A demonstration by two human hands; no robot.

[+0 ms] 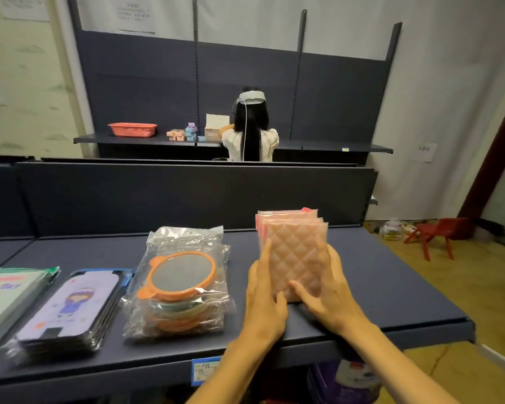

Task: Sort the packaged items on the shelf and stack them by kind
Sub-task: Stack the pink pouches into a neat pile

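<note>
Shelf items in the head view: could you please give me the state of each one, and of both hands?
pink quilted packs: stacked, held at both sides
left hand: pressed on the stack's left edge
right hand: pressed on its right edge
bagged round mirrors: stacked, untouched
purple cartoon packs: stacked, untouched
green packs: stacked, partly out of frame

On the shelf (391, 287) before me, four stacks run left to right: flat packs (9, 293), cartoon-printed boards (70, 310), bagged mirrors (181, 284), then quilted pads (295, 252) between my left hand (264, 298) and right hand (330, 295).
</note>
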